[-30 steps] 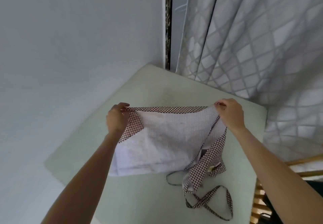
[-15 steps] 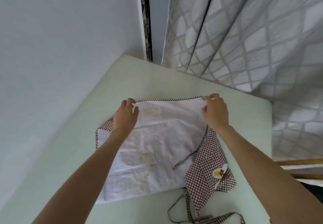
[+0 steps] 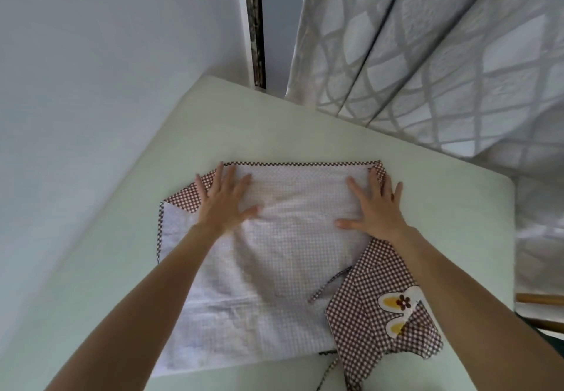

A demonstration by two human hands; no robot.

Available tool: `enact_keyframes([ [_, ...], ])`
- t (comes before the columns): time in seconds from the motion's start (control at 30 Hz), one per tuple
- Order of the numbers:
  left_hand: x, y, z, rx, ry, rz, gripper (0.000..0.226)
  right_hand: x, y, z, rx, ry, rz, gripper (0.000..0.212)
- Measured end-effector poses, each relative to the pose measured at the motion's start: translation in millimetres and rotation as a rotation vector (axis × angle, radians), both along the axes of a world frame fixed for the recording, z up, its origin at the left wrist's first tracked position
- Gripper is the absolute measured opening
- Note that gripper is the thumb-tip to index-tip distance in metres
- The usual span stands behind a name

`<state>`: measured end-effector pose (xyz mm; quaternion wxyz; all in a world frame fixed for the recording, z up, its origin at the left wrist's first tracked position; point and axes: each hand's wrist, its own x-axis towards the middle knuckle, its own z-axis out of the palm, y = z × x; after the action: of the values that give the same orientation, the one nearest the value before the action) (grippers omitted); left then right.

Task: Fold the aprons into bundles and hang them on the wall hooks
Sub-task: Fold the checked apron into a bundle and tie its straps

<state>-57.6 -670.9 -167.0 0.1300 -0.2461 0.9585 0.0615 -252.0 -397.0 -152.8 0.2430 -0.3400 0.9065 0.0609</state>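
On table [image 3: 305, 134] | apron [image 3: 293, 238] (folded) | left hand [image 3: 224, 201], right hand [image 3: 374, 207] flat

Pale green table [image 3: 274, 134] centre; patterned grey curtain [image 3: 442, 54] at 1 o'clock; white wall [image 3: 106, 70] at 10 o'clock

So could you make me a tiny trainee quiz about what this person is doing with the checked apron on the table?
1. True or false: both hands lie flat, fingers spread, on the apron.
2. Which hand is nearer the bunny patch? A) left hand B) right hand
3. Fill in: the apron lies on the pale green ____.

Key: 1 true; 2 B; 3 table.
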Motion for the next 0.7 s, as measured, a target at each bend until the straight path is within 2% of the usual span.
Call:
enact_keyframes([
  [0.1,0,-4,0,0.007,0.215,-0.149,0.063,-12,0,2,-0.092,0.034,-0.082,0.101],
  [0.17,1,9,2,0.096,0.277,-0.089,0.059,-5,-7,5,-0.192,0.14,-0.085,0.084],
  [0.23,0,24,2,0.143,0.256,0.065,0.059,10,-11,5,-0.288,0.196,-0.048,0.075],
  [0.33,1,25,2,0.116,0.194,0.207,0.06,46,-5,-1,-0.295,0.123,0.042,0.075],
  [0.4,4,10,2,0.114,0.196,0.22,0.055,65,-2,-5,-0.28,0.104,0.066,0.077],
  [0.5,5,-13,4,0.132,0.192,0.199,0.049,77,-11,0,-0.242,0.129,0.033,0.067],
  [0.6,7,-27,11,0.151,0.183,0.28,0.05,85,-28,4,-0.22,0.156,0.041,0.065],
  [0.7,15,-39,16,-0.027,0.077,0.311,0.049,86,-30,3,-0.153,0.092,-0.027,0.07],
])
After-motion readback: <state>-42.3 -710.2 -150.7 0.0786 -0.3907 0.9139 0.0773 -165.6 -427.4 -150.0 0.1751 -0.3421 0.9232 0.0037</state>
